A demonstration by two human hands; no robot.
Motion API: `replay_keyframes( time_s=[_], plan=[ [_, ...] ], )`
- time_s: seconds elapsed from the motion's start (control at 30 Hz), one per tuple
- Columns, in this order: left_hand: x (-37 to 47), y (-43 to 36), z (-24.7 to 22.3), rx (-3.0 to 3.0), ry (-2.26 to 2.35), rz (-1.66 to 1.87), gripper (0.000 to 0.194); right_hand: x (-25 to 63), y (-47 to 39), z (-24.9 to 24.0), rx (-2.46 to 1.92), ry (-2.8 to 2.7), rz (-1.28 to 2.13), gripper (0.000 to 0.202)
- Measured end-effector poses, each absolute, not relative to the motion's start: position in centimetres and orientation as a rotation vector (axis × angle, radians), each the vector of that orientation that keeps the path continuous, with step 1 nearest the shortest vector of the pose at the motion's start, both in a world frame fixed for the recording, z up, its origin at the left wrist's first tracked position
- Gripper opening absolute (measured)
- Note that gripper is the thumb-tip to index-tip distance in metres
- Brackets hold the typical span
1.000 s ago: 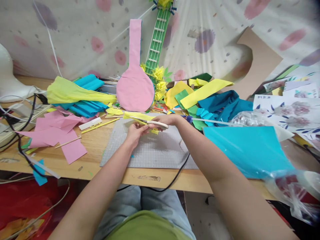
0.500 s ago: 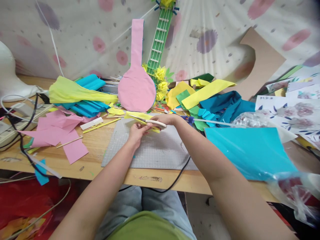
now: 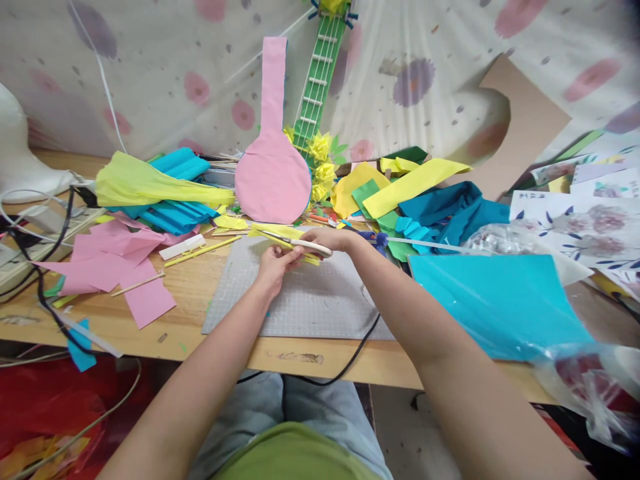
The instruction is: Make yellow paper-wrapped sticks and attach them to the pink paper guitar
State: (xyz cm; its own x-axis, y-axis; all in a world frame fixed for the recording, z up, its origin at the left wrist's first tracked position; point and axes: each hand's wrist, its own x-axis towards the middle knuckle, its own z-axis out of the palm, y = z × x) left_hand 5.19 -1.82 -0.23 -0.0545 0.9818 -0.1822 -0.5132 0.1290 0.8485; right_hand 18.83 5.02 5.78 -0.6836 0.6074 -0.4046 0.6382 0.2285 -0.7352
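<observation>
My right hand (image 3: 329, 241) is closed on a pair of scissors (image 3: 324, 251) with pale handles. Their blades point left, lying across a piece of yellow paper (image 3: 265, 230). Below the blades, my left hand (image 3: 276, 265) pinches the paper between thumb and fingers. Both hands are close together above the back part of a grey cutting mat (image 3: 310, 307). Part of the paper is hidden behind the hands. Just behind it stands a pink paper-covered banjo-like shape (image 3: 273, 179), upright with its neck up.
Pink paper scraps (image 3: 110, 260) and yellow crepe paper (image 3: 150, 187) lie left, near a power strip (image 3: 75, 247). A blue glue gun (image 3: 375, 240) lies behind my right wrist. A teal sheet (image 3: 495, 300) is on the right. A green paper instrument neck (image 3: 320, 80) leans at the back.
The scissor blades look slightly closer together than before. Both hands stay in nearly the same place, and the view has shifted only a little.
</observation>
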Motion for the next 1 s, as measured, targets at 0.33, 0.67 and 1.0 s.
replay_keyframes(
  time_s=[0.33,0.67,1.0],
  plan=[
    [5.2,-1.9,-0.3,0.641,0.916,1.384,0.053,18.7,4.9,6.3,1.162,2.423,-1.460,0.041],
    [4.8,-2.2,0.4,0.683,0.862,1.306,0.035,18.6,4.4,8.0,1.113,2.396,-1.361,0.048],
    [4.8,-2.5,0.4,0.666,0.754,1.282,0.028,19.7,5.3,6.9,0.956,2.364,-1.610,0.053]
  ],
)
